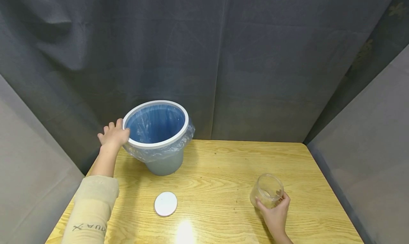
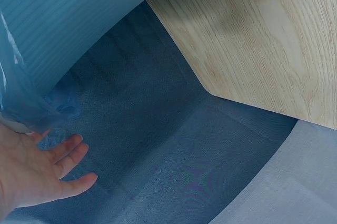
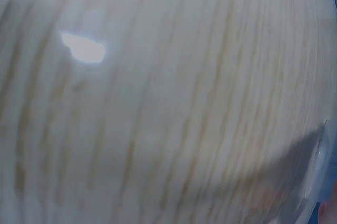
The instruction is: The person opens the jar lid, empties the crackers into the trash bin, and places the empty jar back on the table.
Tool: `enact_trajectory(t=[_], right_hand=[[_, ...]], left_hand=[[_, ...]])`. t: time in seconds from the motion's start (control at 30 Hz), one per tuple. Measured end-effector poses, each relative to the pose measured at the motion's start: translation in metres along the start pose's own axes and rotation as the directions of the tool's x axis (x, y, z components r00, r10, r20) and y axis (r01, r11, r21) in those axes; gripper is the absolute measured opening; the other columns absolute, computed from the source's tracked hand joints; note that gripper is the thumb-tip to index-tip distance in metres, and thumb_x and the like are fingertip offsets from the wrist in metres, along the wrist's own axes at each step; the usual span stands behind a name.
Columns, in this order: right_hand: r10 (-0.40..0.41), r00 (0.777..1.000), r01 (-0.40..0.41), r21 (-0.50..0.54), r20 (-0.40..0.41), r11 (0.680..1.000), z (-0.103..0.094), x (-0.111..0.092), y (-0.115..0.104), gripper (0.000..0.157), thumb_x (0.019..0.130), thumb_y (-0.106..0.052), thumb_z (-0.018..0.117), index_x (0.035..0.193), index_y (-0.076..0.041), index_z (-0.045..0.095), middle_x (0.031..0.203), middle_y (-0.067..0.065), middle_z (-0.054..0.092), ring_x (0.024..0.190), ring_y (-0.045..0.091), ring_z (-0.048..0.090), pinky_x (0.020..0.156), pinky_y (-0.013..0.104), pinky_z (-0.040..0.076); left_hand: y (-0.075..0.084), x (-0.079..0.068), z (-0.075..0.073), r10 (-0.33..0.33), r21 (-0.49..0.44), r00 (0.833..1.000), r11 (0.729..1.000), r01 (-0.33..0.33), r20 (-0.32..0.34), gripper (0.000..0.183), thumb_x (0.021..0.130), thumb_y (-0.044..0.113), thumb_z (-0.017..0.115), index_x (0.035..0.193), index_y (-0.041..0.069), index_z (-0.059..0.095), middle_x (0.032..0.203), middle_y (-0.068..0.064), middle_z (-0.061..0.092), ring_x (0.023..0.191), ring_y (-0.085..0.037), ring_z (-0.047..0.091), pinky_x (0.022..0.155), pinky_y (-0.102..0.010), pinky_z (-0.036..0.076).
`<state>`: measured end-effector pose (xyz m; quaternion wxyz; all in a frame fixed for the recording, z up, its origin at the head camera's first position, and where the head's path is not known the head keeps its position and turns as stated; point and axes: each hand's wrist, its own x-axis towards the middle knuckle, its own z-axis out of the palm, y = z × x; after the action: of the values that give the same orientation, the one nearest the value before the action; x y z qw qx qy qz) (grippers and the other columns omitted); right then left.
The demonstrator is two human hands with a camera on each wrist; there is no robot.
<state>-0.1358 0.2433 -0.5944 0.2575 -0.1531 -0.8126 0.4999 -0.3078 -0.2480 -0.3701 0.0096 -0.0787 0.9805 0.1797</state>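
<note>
A grey-blue trash bin point(image 1: 166, 166) stands upright at the back left of the table, with a white rim ring and a clear plastic liner point(image 1: 188, 132) hanging over its edge. My left hand point(image 1: 113, 134) is at the left side of that rim, thumb side against it. In the left wrist view the left hand point(image 2: 42, 171) has its fingers loosely extended beside the liner. At the right, my right hand point(image 1: 276, 215) grips a clear, round jar point(image 1: 260, 194) by its near side, its mouth uncovered. A white round lid point(image 1: 165, 204) lies flat in front of the bin.
The wooden table point(image 1: 223, 173) ends at a dark curtain point(image 1: 262, 77) behind it. Grey panels point(image 1: 367, 158) flank both sides. The bin is close to the table's back left corner. Wood grain fills most of the right wrist view.
</note>
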Motion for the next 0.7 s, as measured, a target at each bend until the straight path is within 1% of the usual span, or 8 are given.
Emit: enact_trajectory(t=[0.07,0.13,0.3,0.37,0.47,0.6,0.67,0.7], right_hand=[[-0.008,1.0,0.008,-0.005,-0.006,1.0,0.0,0.0,0.0,0.092,0.062,-0.005,0.083,0.13,0.006,0.021,0.123,0.02,0.03,0.109,0.034,0.037,0.086,0.038,0.033],[-0.029,1.0,0.029,0.001,-0.013,1.0,0.0,-0.001,0.001,0.092,0.061,-0.004,0.083,0.129,0.006,0.022,0.123,0.022,0.03,0.108,0.034,0.037,0.087,0.041,0.033],[-0.091,0.996,0.091,0.022,-0.007,0.996,0.0,-0.001,0.002,0.093,0.06,-0.001,0.083,0.128,0.009,0.021,0.123,0.026,0.028,0.109,0.039,0.034,0.09,0.057,0.032],[-0.095,0.995,0.095,0.02,0.0,0.995,-0.001,-0.001,0.002,0.094,0.06,-0.001,0.083,0.129,0.008,0.02,0.124,0.027,0.027,0.11,0.039,0.034,0.09,0.059,0.031],[-0.081,0.997,0.08,0.025,0.014,0.996,-0.003,0.0,0.002,0.096,0.061,-0.003,0.083,0.13,0.008,0.018,0.126,0.028,0.026,0.112,0.041,0.033,0.092,0.059,0.03],[-0.026,0.998,0.023,0.039,0.06,0.999,-0.01,0.001,0.0,0.104,0.063,-0.007,0.083,0.136,0.004,0.01,0.132,0.029,0.023,0.119,0.045,0.028,0.096,0.062,0.025],[0.0,0.997,-0.004,0.051,0.083,0.999,-0.016,0.002,-0.003,0.106,0.065,-0.008,0.081,0.139,0.001,0.006,0.135,0.026,0.02,0.122,0.044,0.024,0.099,0.062,0.022],[-0.005,0.996,0.0,0.058,0.085,0.998,-0.018,0.004,-0.004,0.106,0.066,-0.007,0.081,0.14,0.001,0.005,0.135,0.025,0.021,0.123,0.042,0.024,0.1,0.06,0.02]], left_hand=[[0.0,0.0,0.0,0.001,0.002,1.0,1.0,-0.001,0.001,0.06,0.093,0.03,0.034,0.141,-0.001,0.016,0.136,-0.035,0.019,0.124,-0.052,0.015,0.094,-0.07,0.011],[0.0,0.0,0.0,0.001,0.004,1.0,1.0,-0.001,0.002,0.06,0.093,0.03,0.034,0.141,-0.001,0.016,0.136,-0.035,0.019,0.124,-0.052,0.015,0.094,-0.07,0.011],[0.0,0.0,0.0,0.0,0.006,1.0,1.0,0.0,0.001,0.06,0.093,0.03,0.034,0.141,-0.001,0.016,0.136,-0.035,0.019,0.123,-0.052,0.016,0.094,-0.069,0.012],[0.0,0.0,0.0,-0.001,0.004,1.0,1.0,0.001,0.0,0.06,0.093,0.03,0.034,0.141,-0.001,0.016,0.136,-0.035,0.019,0.124,-0.052,0.015,0.094,-0.069,0.012],[0.0,0.0,0.0,-0.003,0.0,1.0,1.0,0.003,0.0,0.06,0.093,0.03,0.034,0.141,-0.001,0.016,0.136,-0.035,0.019,0.124,-0.052,0.015,0.094,-0.069,0.011],[0.001,0.0,0.0,-0.002,0.0,1.0,1.0,0.002,-0.004,0.06,0.093,0.03,0.035,0.141,-0.001,0.016,0.136,-0.035,0.019,0.124,-0.052,0.015,0.094,-0.069,0.011],[0.0,0.0,0.0,0.0,0.002,1.0,1.0,0.0,-0.006,0.06,0.093,0.03,0.035,0.141,-0.002,0.017,0.136,-0.035,0.02,0.124,-0.052,0.016,0.094,-0.069,0.011],[0.0,0.0,0.0,0.002,0.003,1.0,1.0,-0.002,-0.006,0.06,0.093,0.03,0.035,0.141,-0.002,0.017,0.136,-0.035,0.02,0.123,-0.052,0.016,0.094,-0.069,0.011]])
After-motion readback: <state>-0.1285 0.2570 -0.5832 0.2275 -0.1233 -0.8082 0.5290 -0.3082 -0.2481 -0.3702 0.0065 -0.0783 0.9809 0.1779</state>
